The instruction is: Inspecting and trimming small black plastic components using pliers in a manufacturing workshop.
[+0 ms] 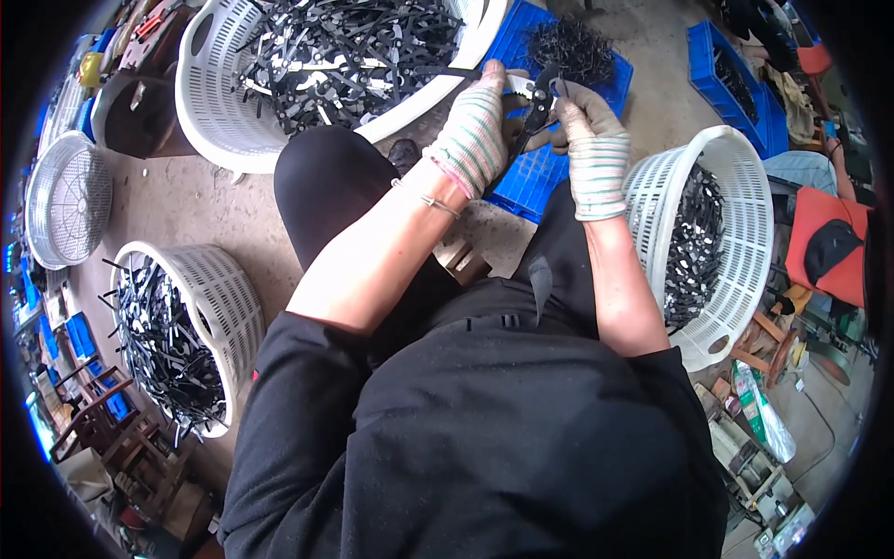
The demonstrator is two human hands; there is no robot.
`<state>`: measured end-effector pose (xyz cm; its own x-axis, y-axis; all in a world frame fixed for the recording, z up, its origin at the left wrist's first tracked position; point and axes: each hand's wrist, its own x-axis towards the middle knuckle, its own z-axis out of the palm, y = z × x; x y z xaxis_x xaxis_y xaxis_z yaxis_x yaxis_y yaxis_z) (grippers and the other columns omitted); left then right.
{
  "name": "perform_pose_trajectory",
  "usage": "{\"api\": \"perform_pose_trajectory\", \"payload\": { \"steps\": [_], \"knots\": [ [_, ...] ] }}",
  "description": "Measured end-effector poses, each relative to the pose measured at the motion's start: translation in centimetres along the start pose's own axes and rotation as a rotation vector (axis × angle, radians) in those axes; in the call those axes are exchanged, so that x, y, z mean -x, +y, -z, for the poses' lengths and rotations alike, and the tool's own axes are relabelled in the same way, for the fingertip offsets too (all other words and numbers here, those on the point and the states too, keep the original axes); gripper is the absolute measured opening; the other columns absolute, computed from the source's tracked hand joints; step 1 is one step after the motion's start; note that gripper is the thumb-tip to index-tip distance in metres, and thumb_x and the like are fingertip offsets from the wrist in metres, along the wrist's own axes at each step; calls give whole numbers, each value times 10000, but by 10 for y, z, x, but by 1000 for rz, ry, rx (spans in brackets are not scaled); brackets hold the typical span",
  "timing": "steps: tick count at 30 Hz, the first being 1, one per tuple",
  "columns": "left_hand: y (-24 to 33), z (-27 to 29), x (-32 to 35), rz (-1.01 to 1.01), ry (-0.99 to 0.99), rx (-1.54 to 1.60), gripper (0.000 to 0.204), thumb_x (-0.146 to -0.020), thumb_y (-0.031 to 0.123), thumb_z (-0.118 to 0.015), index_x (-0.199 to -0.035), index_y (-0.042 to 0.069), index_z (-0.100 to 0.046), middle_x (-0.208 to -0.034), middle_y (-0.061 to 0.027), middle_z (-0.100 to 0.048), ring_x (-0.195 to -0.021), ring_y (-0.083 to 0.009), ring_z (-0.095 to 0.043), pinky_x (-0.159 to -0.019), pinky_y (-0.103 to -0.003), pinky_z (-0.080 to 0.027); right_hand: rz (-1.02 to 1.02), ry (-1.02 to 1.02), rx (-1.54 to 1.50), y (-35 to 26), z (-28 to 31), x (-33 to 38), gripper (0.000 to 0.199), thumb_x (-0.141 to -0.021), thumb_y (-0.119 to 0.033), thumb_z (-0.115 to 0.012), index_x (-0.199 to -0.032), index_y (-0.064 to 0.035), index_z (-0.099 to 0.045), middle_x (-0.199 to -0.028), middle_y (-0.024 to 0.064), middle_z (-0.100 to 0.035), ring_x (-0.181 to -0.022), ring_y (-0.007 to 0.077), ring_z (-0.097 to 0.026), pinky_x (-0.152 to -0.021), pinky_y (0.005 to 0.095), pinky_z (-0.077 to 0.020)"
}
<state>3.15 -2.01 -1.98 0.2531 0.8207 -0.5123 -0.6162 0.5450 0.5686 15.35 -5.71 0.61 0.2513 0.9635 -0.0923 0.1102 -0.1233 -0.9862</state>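
In front of my knees, both hands are raised and wear knitted gloves with green stripes. My left hand [477, 129] is closed around a black-and-silver hinged tool [539, 101] that looks like pruning shears. A dark handle-like strip runs down beside the left palm. My right hand [593, 149] is closed at the tool's other side, with thumb and fingers pinched near its pivot. Its dirty fingertips partly hide the grip. Behind and below the hands lies a blue plastic crate [512, 192], with a pile of small dark wiry pieces [570, 52] at its far end.
A large white basket [212, 121] of black and silver parts stands at the far left. Similar baskets stand at the near left [228, 289] and at the right [745, 214]. Farther right are another blue crate [708, 70] and a red chair [824, 247].
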Motion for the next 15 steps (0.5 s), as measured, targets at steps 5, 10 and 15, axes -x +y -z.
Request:
{"api": "perform_pose_trajectory", "payload": {
  "steps": [5,10,15],
  "knots": [
    [6,1,9,135,-30,45,402,-964,447,-403,-1039,85,-560,-951,-99,-578,-813,-282,-573,-649,-443,-523,474,-48,536,13,7,-6,268,-913,-105,-525,-1160,-59,-619,-823,43,-642,-674,118,-566,-629,249,-472],
    [7,6,6,131,-95,-47,414,-946,478,-429,-1066,94,-527,-985,-109,-567,-889,-312,-560,-679,-492,-500,829,-118,855,14,12,-16,363,-778,-53,-539,-1097,-187,-648,-737,105,-614,-618,298,-598,-533,384,-481],
    [2,18,-4,160,-42,-137,415,-930,481,-465,-1065,90,-502,-1000,-117,-558,-891,-315,-557,-646,-503,-486,855,-205,885,19,12,-18,375,-767,-65,-548,-1108,-189,-640,-688,94,-587,-594,292,-589,-516,396,-472]
  ]
}}
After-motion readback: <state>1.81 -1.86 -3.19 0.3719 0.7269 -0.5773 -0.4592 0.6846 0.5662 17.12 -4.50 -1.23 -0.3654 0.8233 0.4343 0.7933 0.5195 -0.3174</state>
